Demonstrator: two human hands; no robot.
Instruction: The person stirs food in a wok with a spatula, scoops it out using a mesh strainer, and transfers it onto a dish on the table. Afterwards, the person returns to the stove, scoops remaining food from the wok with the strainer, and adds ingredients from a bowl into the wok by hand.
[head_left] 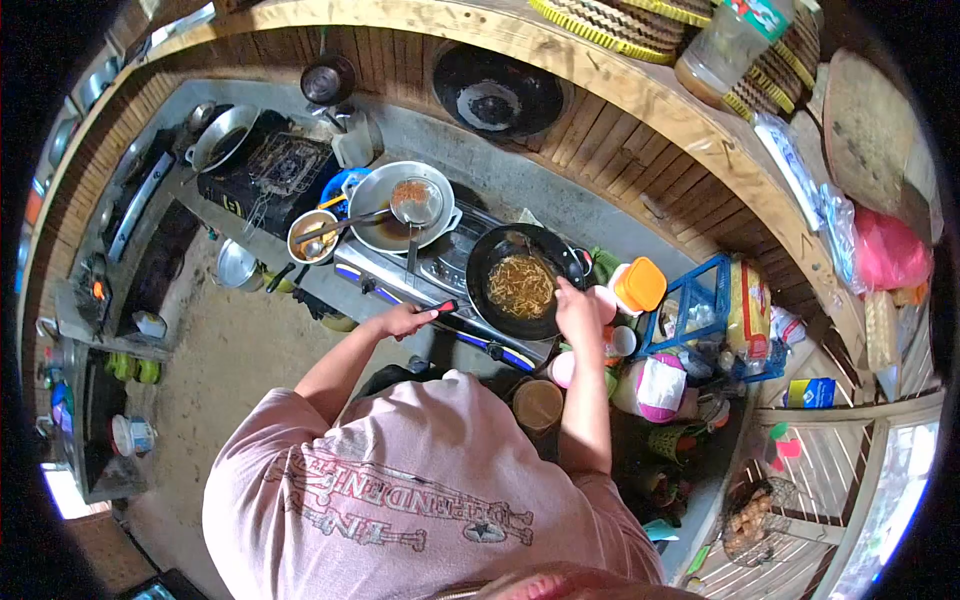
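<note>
Frying wok (520,290), black: sitting near stove's (438,272) front edge, red-black handle (447,307) pointing left, nearward; left hand (403,321) gripping it; right hand (578,308) curling at right rim, hold unclear; aluminium wok (368,200) crowding left.

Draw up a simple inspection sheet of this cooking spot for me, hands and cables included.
Surface: shiny metal stove, bearing two pans.
Job's things: round black pan with golden-brown strips of food; wide silver metal wok with a round metal strainer.
Clutter: blue plastic crate and orange-lidded plastic container, right of the stove.
Hands: left hand grips a black-and-red handle; right hand is at the black pan's right side, its grip unclear.
Cables: nothing seen.
Surroundings: brown wooden plank wall, large blackened round pan against it.
</note>
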